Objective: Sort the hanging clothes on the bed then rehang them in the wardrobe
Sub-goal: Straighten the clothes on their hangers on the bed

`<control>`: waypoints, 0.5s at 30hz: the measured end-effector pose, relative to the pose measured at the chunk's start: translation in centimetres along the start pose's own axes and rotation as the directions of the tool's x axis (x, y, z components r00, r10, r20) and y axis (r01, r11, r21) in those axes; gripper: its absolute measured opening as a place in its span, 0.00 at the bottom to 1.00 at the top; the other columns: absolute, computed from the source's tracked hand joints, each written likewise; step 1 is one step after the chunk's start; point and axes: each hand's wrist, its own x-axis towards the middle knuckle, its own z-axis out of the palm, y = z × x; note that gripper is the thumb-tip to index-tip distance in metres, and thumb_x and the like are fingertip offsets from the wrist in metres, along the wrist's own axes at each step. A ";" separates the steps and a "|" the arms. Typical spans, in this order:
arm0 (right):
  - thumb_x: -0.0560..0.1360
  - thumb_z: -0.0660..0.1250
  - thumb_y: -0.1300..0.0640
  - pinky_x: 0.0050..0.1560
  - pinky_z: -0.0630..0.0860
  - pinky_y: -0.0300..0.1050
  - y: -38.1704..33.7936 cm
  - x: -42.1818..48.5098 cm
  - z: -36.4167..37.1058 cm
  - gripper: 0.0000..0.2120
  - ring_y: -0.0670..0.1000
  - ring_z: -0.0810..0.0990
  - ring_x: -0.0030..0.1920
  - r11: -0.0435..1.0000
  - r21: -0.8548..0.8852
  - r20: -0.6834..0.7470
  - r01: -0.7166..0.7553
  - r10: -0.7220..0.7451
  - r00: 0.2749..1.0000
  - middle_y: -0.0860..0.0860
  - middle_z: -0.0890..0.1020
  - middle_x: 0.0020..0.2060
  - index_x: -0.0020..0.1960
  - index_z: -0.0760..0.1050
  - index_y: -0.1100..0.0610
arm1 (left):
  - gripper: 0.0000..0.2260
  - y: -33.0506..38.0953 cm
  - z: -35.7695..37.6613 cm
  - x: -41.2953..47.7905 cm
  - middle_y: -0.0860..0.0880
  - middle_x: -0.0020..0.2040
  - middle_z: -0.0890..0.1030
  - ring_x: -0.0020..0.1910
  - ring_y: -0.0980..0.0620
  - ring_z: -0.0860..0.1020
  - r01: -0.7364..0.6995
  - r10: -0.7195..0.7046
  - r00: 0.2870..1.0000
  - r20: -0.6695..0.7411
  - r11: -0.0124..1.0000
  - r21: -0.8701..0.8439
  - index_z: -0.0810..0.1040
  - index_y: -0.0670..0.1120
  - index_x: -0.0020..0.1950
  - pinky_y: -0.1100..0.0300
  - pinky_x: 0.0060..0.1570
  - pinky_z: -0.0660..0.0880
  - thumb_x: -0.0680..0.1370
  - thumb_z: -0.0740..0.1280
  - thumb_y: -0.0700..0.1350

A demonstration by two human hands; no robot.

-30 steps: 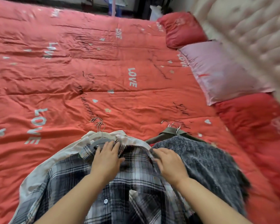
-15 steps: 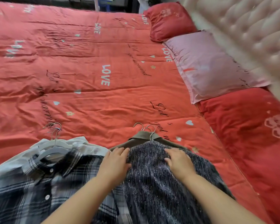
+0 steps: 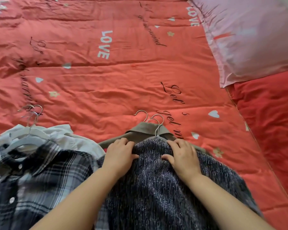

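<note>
A dark speckled knit garment [image 3: 156,188] lies on top of an olive collared garment [image 3: 140,130] on the red quilt [image 3: 106,88]. Their metal hanger hooks [image 3: 154,120] point away from me. My left hand [image 3: 120,155] grips the knit's left shoulder, and my right hand [image 3: 184,155] grips its right shoulder. Both have bent fingers, and the fabric bunches between the thumbs. To the left lies a black-and-white plaid shirt [image 3: 40,171] on a white hanger [image 3: 23,141], over a white garment [image 3: 70,138].
A pink pillow [image 3: 256,39] lies at the upper right, with a red pillow [image 3: 273,122] below it along the right side. The quilt stretches away beyond the hanger hooks. The plaid pile's hooks [image 3: 33,112] lie at the left.
Both hands left the plaid shirt, moved right onto the knit garment, and slid up to its shoulders. My view dropped closer to the bed.
</note>
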 end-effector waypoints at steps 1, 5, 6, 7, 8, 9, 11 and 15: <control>0.61 0.77 0.45 0.47 0.77 0.52 -0.1 0.1 -0.2 0.28 0.57 0.80 0.44 1.000 -0.007 0.003 0.003 -0.003 1.000 0.54 0.80 0.44 0.55 0.79 0.59 | 0.20 -0.2 -0.1 0.1 0.50 0.61 0.74 0.63 0.47 0.69 -0.010 0.010 1.000 -0.007 1.000 -0.001 0.72 0.50 0.64 0.55 0.59 0.66 0.76 0.63 0.58; 0.74 0.62 0.39 0.66 0.61 0.46 -0.5 0.9 -0.7 0.30 0.52 0.67 0.64 0.997 -0.042 0.101 -0.061 0.064 0.993 0.50 0.70 0.63 0.71 0.65 0.53 | 0.20 0.2 0.0 0.5 0.49 0.62 0.74 0.63 0.47 0.69 -0.008 0.007 1.000 0.021 0.999 0.036 0.71 0.50 0.65 0.55 0.61 0.64 0.77 0.61 0.58; 0.74 0.61 0.39 0.66 0.59 0.46 -0.6 1.1 -0.7 0.29 0.51 0.66 0.64 0.996 -0.027 0.108 -0.081 0.083 0.991 0.50 0.69 0.64 0.71 0.64 0.52 | 0.19 0.4 0.0 0.6 0.49 0.61 0.74 0.63 0.47 0.69 0.003 -0.004 1.000 0.018 0.999 0.035 0.71 0.50 0.64 0.55 0.61 0.64 0.77 0.61 0.58; 0.75 0.62 0.40 0.66 0.60 0.45 -0.8 1.3 -0.8 0.28 0.51 0.66 0.64 0.995 -0.006 0.103 -0.100 0.100 0.990 0.49 0.69 0.64 0.70 0.65 0.51 | 0.19 0.4 -0.1 0.6 0.48 0.61 0.74 0.63 0.47 0.69 0.011 -0.011 1.000 0.007 1.000 0.029 0.71 0.50 0.64 0.55 0.61 0.64 0.77 0.62 0.58; 0.75 0.63 0.41 0.65 0.60 0.45 -1.0 1.2 -0.8 0.26 0.51 0.66 0.64 0.993 0.018 0.091 -0.118 0.116 0.989 0.49 0.70 0.63 0.68 0.66 0.51 | 0.19 0.4 -0.1 0.4 0.48 0.61 0.74 0.63 0.47 0.70 0.012 -0.012 1.000 -0.011 1.000 0.019 0.71 0.49 0.63 0.55 0.61 0.64 0.77 0.62 0.57; 0.75 0.63 0.43 0.65 0.60 0.45 -1.1 1.1 -0.8 0.23 0.51 0.66 0.63 0.991 0.038 0.073 -0.131 0.128 0.989 0.49 0.70 0.62 0.66 0.67 0.51 | 0.19 0.3 -0.1 0.1 0.48 0.61 0.74 0.62 0.47 0.70 0.008 -0.008 1.000 -0.027 1.000 0.001 0.71 0.49 0.64 0.55 0.61 0.64 0.77 0.62 0.57; 0.76 0.65 0.48 0.64 0.59 0.45 -1.1 0.6 -0.7 0.19 0.51 0.67 0.62 0.987 0.072 0.027 -0.143 0.141 0.990 0.49 0.72 0.61 0.64 0.67 0.52 | 0.20 0.2 -0.2 -0.8 0.46 0.60 0.73 0.60 0.44 0.72 -0.013 0.010 0.998 -0.066 0.998 -0.056 0.70 0.48 0.66 0.54 0.59 0.65 0.77 0.63 0.54; 0.76 0.65 0.53 0.65 0.61 0.46 -1.5 -0.2 -1.4 0.22 0.53 0.70 0.64 0.990 0.095 0.027 -0.105 0.103 0.994 0.51 0.75 0.61 0.68 0.66 0.54 | 0.18 -0.4 -0.3 -2.4 0.41 0.47 0.77 0.42 0.37 0.78 -0.124 0.094 0.983 -0.160 0.974 -0.189 0.79 0.43 0.56 0.47 0.42 0.75 0.69 0.74 0.47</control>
